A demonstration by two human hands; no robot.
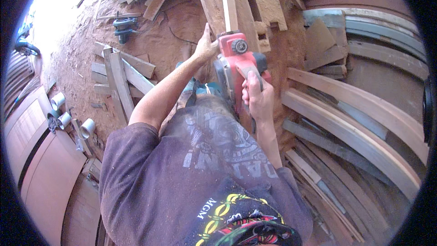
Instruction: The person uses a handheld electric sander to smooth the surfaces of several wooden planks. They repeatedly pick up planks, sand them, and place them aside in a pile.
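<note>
At R hand (260, 94): red pwr planer (234, 78), blk round knob (239, 46) up front.

"Do we count one left hand (206, 48)?"
"We do, and one right hand (259, 96), so two hands."
"What else do we tally?"
"We find one red planer (233, 64) and, to its left, one teal power tool (123, 28)."
"White cylinders (86, 129)?"
"We make it three."
"Boards (353, 135)?"
"We see well over ten, overlapping too much for us to number exactly."

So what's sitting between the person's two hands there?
In the head view, the red power planer lies between the left hand and the right hand, which grips it.
</note>
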